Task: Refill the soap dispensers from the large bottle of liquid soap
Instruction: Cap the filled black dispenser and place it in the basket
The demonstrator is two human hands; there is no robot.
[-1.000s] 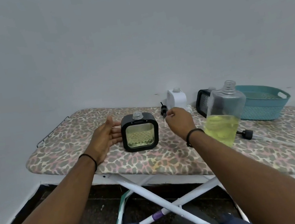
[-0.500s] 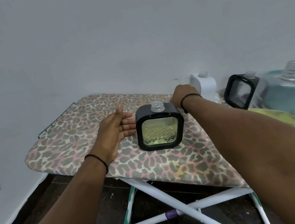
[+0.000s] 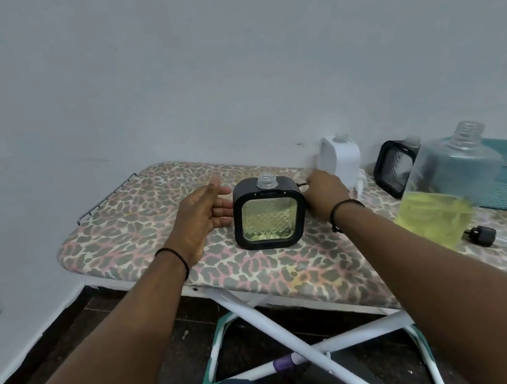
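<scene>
The left hand (image 3: 199,219), fingers straight and relaxed, rests against the left side of a square black-framed soap dispenser (image 3: 268,214) at frame centre. The right hand (image 3: 324,193) sits at its right side; whether it grips I cannot tell. The dispenser's faceted clear window shows yellowish liquid, its threaded neck uncapped. It stands on a leopard-print ironing board (image 3: 139,221). At right, a large clear soap bottle (image 3: 442,198), part full, blurred.
</scene>
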